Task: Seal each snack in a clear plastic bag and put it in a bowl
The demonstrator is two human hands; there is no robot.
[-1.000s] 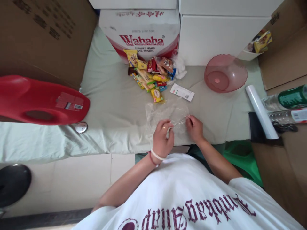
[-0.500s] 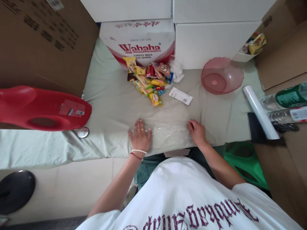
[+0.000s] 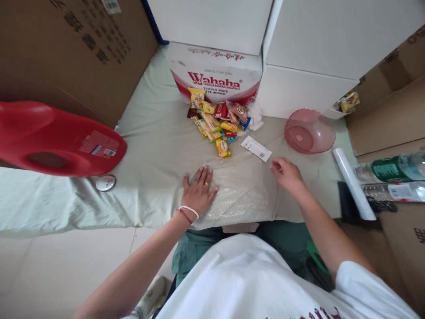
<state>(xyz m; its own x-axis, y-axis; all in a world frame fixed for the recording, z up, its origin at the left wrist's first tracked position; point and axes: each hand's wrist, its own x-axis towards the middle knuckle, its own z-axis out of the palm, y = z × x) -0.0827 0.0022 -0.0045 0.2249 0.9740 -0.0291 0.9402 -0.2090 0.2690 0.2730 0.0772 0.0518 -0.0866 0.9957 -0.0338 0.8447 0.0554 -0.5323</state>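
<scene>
pale cloth (image 3: 149, 133): clear plastic (image 3: 239, 188) laid flat, snacks (image 3: 210, 121) off it; left hand (image 3: 198, 193) splayed there; right hand (image 3: 287, 175) curled, grip unclear.

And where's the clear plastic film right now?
In the head view, the clear plastic film lies just right of centre on the pale green cloth, between the left hand and right hand, below the wrapped snacks.

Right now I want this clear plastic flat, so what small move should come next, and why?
Perhaps lower the right hand onto the right side of the clear plastic and smooth outward: the left hand lies spread at its left side, creases show, and the right hand is off it.
</scene>
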